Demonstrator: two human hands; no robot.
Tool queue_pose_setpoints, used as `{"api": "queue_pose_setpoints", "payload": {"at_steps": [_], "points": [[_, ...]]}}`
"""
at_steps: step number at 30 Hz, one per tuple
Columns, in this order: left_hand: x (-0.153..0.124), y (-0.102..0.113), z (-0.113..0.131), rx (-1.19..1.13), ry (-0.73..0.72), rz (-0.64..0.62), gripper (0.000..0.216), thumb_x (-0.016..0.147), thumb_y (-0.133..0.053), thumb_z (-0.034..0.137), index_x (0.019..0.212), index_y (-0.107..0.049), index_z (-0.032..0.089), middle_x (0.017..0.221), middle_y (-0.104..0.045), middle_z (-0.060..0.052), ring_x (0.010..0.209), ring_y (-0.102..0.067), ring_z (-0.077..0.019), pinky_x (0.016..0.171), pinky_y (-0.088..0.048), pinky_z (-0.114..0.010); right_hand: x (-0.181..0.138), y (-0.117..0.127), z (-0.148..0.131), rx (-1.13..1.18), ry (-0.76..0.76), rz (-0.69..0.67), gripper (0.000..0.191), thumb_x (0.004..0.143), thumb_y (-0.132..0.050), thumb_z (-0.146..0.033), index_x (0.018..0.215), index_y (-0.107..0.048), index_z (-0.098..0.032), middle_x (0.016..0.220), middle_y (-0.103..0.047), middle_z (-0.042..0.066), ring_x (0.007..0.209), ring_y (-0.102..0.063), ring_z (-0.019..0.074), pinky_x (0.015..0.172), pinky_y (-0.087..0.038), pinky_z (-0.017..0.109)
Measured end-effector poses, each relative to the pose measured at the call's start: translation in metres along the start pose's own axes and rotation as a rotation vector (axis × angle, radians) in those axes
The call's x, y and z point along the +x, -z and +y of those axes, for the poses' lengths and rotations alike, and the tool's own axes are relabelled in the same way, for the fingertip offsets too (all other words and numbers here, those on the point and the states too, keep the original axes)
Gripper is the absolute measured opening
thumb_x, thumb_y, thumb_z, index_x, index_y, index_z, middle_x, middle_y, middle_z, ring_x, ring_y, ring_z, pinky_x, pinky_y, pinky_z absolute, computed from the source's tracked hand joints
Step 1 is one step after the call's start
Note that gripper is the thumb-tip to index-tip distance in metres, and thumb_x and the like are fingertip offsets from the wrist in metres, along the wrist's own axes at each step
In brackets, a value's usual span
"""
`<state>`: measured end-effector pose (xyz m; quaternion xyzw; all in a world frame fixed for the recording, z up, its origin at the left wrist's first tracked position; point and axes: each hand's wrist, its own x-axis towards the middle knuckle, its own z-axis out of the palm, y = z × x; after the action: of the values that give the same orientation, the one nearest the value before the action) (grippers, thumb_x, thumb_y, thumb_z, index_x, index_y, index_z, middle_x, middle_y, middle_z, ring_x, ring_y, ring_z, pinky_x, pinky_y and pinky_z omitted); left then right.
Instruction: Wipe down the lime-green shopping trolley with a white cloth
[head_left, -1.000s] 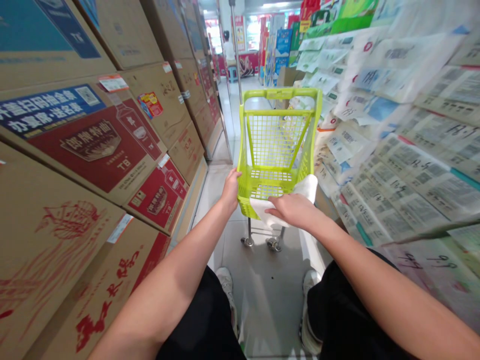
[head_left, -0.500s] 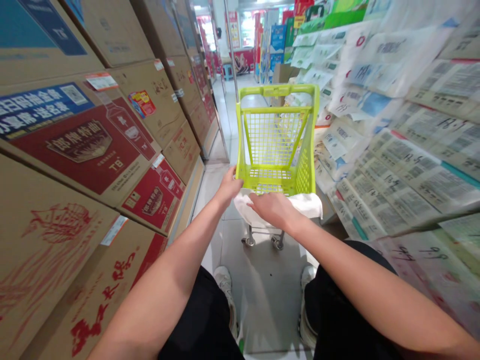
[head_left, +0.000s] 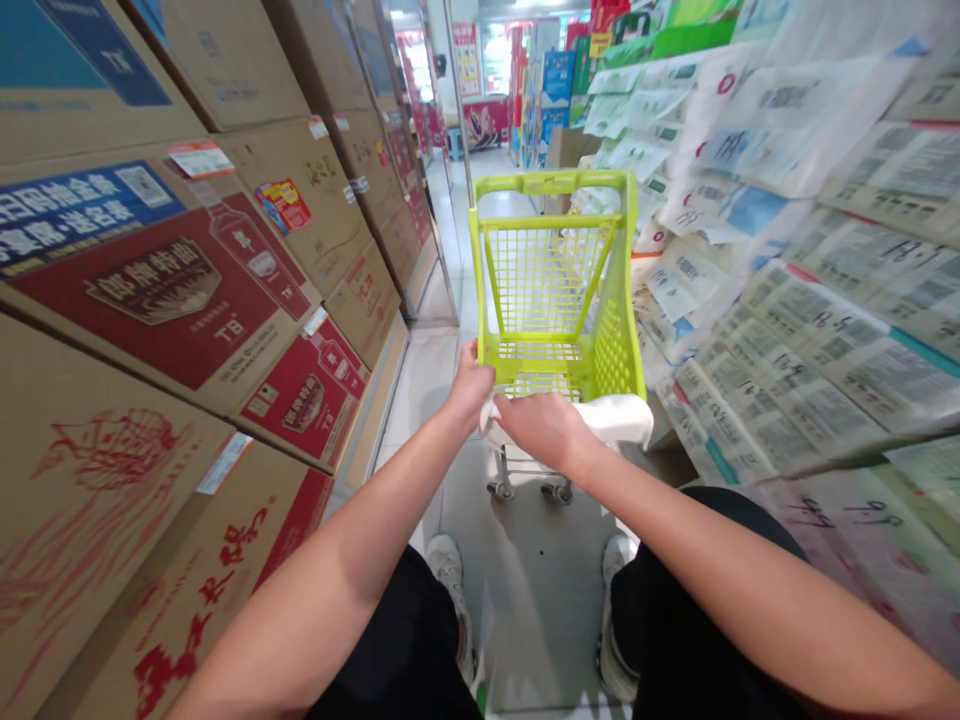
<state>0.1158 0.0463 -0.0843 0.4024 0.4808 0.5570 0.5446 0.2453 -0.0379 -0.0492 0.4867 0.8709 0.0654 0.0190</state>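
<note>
A lime-green plastic shopping cart (head_left: pixel 634 300) stands in front of me on small wheels, its basket open toward me. Over the near rim lies a white cloth (head_left: pixel 616 418), with its right end hanging off the corner. My left hand (head_left: pixel 471 388) is closed around the near left corner of the cart, its fingertips partly hidden behind the side. On the near rim, my right hand (head_left: pixel 541 428) presses the cloth, fingers bent and pinching its left part. Nothing is visible inside the basket.
Stacked cardboard cartons (head_left: pixel 285 270) with price tags wall the aisle on the left. Packs of tissue paper (head_left: pixel 810 330) are piled close on the right. Tiled floor (head_left: pixel 525 600) runs between my shoes. A glass panel with a metal post stands ahead on the left.
The cart's near end has shifted slightly right and toward me, with the cloth on it. My left hand has moved a little right and down, its fingers now more closed.
</note>
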Motion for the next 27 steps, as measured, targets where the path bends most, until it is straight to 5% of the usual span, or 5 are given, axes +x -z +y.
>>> {"api": "queue_pose_setpoints", "payload": {"at_steps": [3,12,16,21,27], "points": [[-0.008,-0.007,-0.002,0.014,-0.008,-0.031,0.065,0.049,-0.053,-0.002,0.109,-0.051,0.024,0.113,-0.067,-0.003,0.109,-0.065,-0.0220,0.089,-0.056,-0.032,0.000,0.001,-0.003,0.013,-0.003,0.002,0.038,0.109,-0.036,-0.037,0.115,-0.065,-0.012,0.092,-0.077,0.019,0.085,-0.077,0.0311,0.067,-0.054,0.035],[0.028,0.027,0.008,0.036,-0.017,-0.036,0.059,0.045,-0.051,0.005,0.101,-0.060,0.022,0.102,-0.070,-0.001,0.096,-0.067,-0.0231,0.075,-0.054,-0.031,-0.009,0.003,0.014,0.039,-0.077,-0.037,0.039,0.108,-0.039,-0.044,0.117,-0.065,-0.015,0.095,-0.077,0.017,0.087,-0.077,0.0334,0.068,-0.056,0.038],[0.017,0.009,0.002,-0.051,-0.037,0.083,0.058,0.047,-0.050,0.006,0.103,-0.060,0.020,0.102,-0.071,-0.002,0.097,-0.068,-0.0237,0.084,-0.055,-0.035,-0.009,0.003,0.014,0.033,-0.078,-0.037,0.038,0.106,-0.043,-0.044,0.118,-0.065,-0.015,0.095,-0.077,0.017,0.086,-0.077,0.0330,0.069,-0.057,0.038],[-0.009,-0.021,-0.008,-0.011,-0.026,0.187,0.059,0.050,-0.051,0.002,0.104,-0.053,0.023,0.110,-0.066,-0.004,0.104,-0.065,-0.0224,0.089,-0.053,-0.035,-0.003,0.000,0.004,0.023,-0.012,-0.051,0.032,0.104,-0.037,-0.018,0.114,-0.066,-0.010,0.098,-0.076,0.021,0.089,-0.076,0.0299,0.074,-0.056,0.036],[0.006,-0.009,-0.005,0.046,-0.096,0.117,0.050,0.051,-0.054,0.003,0.097,-0.054,0.022,0.102,-0.066,-0.004,0.099,-0.065,-0.0241,0.084,-0.053,-0.035,-0.005,0.003,0.011,0.037,-0.027,-0.002,0.038,0.109,-0.034,-0.035,0.118,-0.064,-0.015,0.100,-0.077,0.018,0.091,-0.076,0.0304,0.072,-0.055,0.036]]}}
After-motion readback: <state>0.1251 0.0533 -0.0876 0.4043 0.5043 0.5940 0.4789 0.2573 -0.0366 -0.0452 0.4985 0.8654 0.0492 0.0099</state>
